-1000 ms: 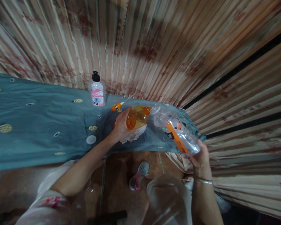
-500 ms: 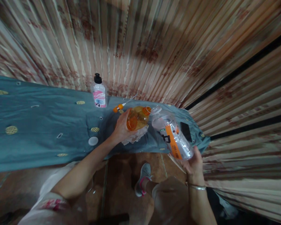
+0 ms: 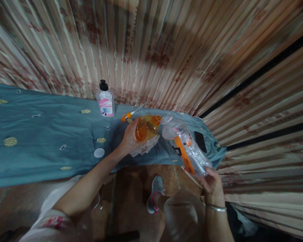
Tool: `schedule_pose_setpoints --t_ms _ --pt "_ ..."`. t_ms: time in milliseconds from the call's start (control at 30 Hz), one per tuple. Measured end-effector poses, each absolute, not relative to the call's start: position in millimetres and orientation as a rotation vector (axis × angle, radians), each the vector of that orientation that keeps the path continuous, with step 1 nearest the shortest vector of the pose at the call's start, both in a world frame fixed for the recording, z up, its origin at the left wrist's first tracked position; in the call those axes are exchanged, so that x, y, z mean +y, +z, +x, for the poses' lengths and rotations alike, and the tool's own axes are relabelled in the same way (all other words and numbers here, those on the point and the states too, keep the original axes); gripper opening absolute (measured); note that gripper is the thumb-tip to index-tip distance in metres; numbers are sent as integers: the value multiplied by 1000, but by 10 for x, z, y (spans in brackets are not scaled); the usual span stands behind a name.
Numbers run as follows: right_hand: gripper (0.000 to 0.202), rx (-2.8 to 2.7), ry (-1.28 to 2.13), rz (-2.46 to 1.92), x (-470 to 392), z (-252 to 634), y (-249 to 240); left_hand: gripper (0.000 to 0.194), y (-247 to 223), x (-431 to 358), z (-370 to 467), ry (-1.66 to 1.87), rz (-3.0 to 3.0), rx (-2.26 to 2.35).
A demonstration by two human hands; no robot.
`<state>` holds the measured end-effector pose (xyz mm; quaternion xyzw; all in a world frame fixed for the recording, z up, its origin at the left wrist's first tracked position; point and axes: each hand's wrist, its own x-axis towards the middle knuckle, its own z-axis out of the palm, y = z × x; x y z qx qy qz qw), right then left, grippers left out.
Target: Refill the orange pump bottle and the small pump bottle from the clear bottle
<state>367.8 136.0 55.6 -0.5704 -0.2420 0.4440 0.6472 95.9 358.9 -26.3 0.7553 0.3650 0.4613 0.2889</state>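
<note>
My left hand (image 3: 131, 138) is wrapped round an orange see-through bottle (image 3: 148, 128), tilted with its open neck towards the right. In my right hand (image 3: 212, 181) is the base of a large clear plastic bottle (image 3: 185, 144) with an orange label, its neck slanting up and left. The two bottle mouths are close together; I cannot tell whether they touch. Beneath the orange bottle, a crumpled whitish lacy cloth (image 3: 145, 148) lies on the table. Behind my left hand rests an orange pump top (image 3: 126, 117) with a thin tube.
A bottle with a black cap and pink label (image 3: 106, 103) stands at the back of the blue-green covered table (image 3: 47, 131). A white round cap (image 3: 99, 153) is on the left, a dark phone-like object (image 3: 200, 141) on the right. A pleated curtain (image 3: 96, 43) rises behind.
My right hand has shifted slightly down and right, bringing the clear bottle's base lower. The orange bottle stays nearly in place in my left hand.
</note>
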Motion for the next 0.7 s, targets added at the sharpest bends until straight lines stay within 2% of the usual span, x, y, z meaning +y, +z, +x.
schedule_pose_setpoints --t_ms 433,700 --pt "76 -451 798 -1185 1539 4110 369 112 -267 3583 975 1209 2060 1009" --pt "48 -463 772 -1159 1737 4230 489 111 -254 3583 981 1230 2062 1006"
